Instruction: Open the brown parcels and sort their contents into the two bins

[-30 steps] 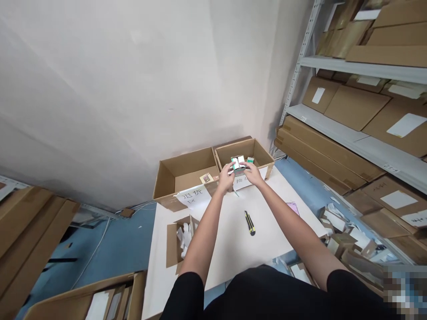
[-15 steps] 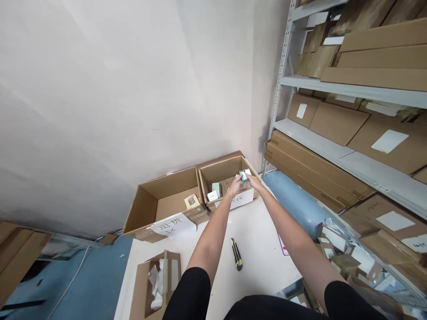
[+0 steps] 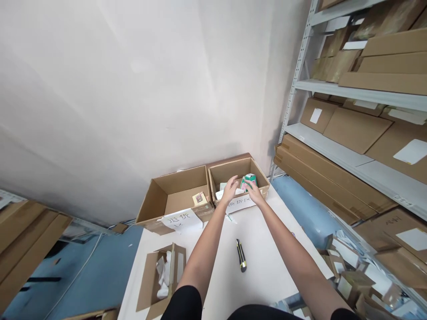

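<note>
Both of my hands are over the right-hand cardboard box (image 3: 220, 171), which has a handwritten paper label on its front. My left hand (image 3: 231, 189) has its fingers spread above small white packages (image 3: 220, 194) and holds nothing. Beside it, my right hand (image 3: 253, 192) is also open, its fingers close to a green and white small box (image 3: 249, 180); whether they touch it I cannot tell. To the left stands a second open cardboard box (image 3: 150, 200) with a small cream-coloured box (image 3: 199, 198) inside.
A black and yellow utility knife (image 3: 241, 255) lies on the white table (image 3: 263, 249). At the front left, an open carton (image 3: 147, 275) contains white packing paper (image 3: 163, 275). Metal shelves (image 3: 353, 93) with cardboard boxes rise on the right, and a wall stands behind.
My hands have let go of the small green and white box, which now lies in the right-hand box. They have moved apart with fingers opened. The view has shifted slightly.
</note>
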Motion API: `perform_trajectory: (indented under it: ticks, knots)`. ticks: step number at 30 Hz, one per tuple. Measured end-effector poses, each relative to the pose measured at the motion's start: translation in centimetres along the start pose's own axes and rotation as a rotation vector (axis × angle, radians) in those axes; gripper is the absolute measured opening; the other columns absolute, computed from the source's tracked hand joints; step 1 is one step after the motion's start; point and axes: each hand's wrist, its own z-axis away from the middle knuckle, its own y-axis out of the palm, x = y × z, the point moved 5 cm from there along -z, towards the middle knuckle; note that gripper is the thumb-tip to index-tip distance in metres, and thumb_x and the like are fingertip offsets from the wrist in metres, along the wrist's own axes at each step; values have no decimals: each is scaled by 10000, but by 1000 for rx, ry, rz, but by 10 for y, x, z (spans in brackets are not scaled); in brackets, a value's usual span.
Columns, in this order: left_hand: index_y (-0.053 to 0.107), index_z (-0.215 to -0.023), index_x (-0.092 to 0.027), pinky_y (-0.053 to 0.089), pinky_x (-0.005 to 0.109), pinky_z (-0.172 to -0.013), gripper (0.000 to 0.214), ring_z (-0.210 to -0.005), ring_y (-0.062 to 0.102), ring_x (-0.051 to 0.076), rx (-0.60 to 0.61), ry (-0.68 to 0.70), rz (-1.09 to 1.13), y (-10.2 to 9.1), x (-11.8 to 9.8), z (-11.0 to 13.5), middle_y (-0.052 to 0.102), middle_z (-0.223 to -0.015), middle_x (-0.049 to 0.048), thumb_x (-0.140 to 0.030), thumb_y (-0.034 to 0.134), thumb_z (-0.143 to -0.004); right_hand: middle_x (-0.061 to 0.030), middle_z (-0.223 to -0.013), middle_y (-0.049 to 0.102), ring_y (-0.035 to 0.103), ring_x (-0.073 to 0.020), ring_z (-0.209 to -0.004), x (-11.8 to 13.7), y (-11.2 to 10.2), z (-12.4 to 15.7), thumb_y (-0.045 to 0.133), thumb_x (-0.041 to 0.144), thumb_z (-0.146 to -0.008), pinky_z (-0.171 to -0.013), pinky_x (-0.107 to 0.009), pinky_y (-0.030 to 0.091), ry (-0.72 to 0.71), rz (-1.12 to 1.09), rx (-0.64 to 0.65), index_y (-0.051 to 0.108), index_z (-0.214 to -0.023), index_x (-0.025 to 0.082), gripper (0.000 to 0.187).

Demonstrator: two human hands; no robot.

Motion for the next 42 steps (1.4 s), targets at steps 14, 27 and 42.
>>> perform_trajectory:
  ticks: [14, 27, 42]
  knots:
    - [664, -1409, -230, 478, 427, -1138, 457, -1263, 646, 239, -368, -179, -47, -238, 78, 260, 638, -1492, 112, -313, 591, -966, -95, -1446, 638, 592, -283, -1338, 70, 233, 186, 630, 350, -893, -1051, -462, 548, 41, -14, 440, 681, -1341, 275, 457]
    - [713, -1310, -202, 397, 436, -1219, 526, -1554, 386, 318, -2, -650, -670, -318, 188, 489, 433, -1665, 148, -252, 797, -793, -168, -1636, 468, 332, -339, -1576, 42, 392, 386, 624, 124, -872, -1267, -579, 274, 58, 602, 999, 695, -1376, 186, 513]
    - [770, -996, -227, 366, 563, -1213, 119, -1530, 376, 387, -178, -247, -826, -221, 131, 463, 530, -1576, 157, -230, 724, -886, -167, -1661, 435, 247, -371, -1608, 20, 264, 385, 647, 37, -855, -1268, -591, 272, 8, 701, 547, 784, -991, 176, 238]
